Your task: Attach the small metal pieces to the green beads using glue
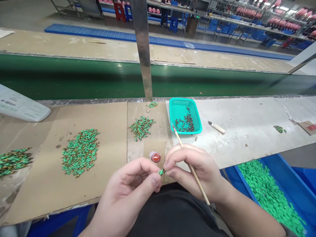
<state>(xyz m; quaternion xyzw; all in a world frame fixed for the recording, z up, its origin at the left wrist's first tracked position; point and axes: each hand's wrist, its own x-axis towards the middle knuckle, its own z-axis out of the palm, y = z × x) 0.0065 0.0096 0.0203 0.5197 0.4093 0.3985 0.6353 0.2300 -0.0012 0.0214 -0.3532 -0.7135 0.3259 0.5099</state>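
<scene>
Between the thumb and finger of my left hand point(137, 186) is a small green piece point(161, 172). The fingertips of my right hand point(195, 168) meet it at its dark end, which they partly hide. A thin wooden paintbrush point(197, 179) also lies across my right hand, held by its fingers, its tip pointing up and left. Just beyond my fingers stands a small round dish of red paint or glue point(155, 157). A turquoise basket point(198, 113) behind the brush tip holds small dark parts point(185, 124).
Piles of green-and-brown pieces lie on cardboard at left point(81, 151) and centre point(142, 127). A short white-handled tool point(217, 127) rests to the right. A blue bin point(278, 171) of green discs stands lower right. A metal post point(143, 49) rises before the green conveyor belt point(86, 77).
</scene>
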